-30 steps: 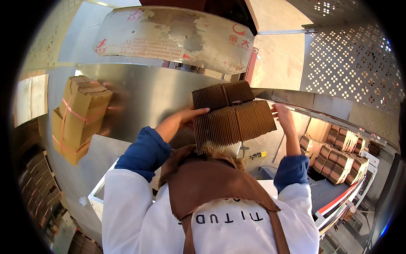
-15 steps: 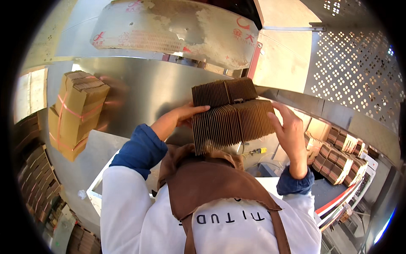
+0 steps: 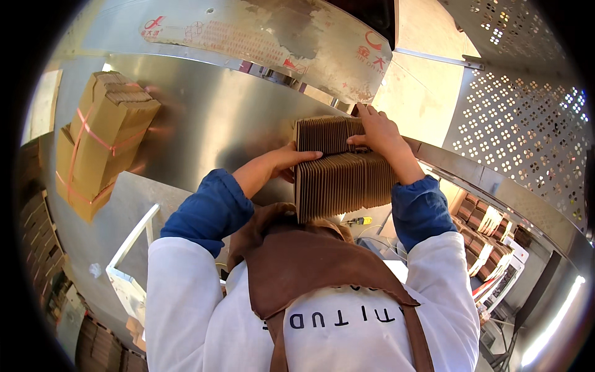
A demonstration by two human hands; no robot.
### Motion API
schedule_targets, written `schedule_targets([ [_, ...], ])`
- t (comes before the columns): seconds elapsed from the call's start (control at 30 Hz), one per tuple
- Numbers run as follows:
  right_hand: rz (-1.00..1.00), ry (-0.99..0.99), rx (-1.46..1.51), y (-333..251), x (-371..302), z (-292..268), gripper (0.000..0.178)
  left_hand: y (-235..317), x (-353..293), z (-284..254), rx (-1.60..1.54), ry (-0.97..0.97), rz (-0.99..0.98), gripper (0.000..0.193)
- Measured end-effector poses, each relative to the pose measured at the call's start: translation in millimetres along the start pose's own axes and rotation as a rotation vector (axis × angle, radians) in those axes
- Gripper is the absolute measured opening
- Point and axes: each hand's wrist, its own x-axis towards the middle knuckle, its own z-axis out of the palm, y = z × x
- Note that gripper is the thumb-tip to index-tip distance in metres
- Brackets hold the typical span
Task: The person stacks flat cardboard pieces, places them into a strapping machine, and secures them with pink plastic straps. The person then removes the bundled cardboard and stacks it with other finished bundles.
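Observation:
In front of my chest, on the shiny metal surface's near side, is a thick stack of brown folded cardboard pieces, edges up, in two rows with a crease between them. My left hand grips the stack's left end, thumb over the top and fingers partly hidden behind it. Across the far right part of the stack reaches my right hand. Its thumb presses on the far row, and its fingers bend over the far edge, their tips partly hidden.
A bundle of cardboard tied with pink strap stands on the metal table at the left. More bundled cardboard lies at the right, below a metal ledge. A perforated metal panel rises at far right. A white frame stands at lower left.
My right hand has moved from the stack's right end to its far edge and closed there. The stack's left end looks squarer and the pieces more tightly pressed. My left hand keeps its hold.

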Motion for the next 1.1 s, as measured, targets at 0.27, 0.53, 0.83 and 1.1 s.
schedule_targets([
  [0.27, -0.228, 0.605, 0.154, -8, -67, -27, 0.057, 7, 7, 0, 0.033, -0.010, 0.007, 0.084],
  [0.53, 0.384, 0.168, 0.905, 96, -148, 31, 0.026, -15, 24, -6, -0.190, 0.003, -0.005, 0.071],
  [0.83, -0.257, -0.026, 0.897, 135, -30, 194, 0.044, -11, 14, -4, -0.183, 0.060, 0.002, 0.061],
  [1.1, 0.078, 0.235, 0.867, 68, -72, 156, 0.048, -10, -39, 2, 0.028, 0.152, 0.233, 0.072],
])
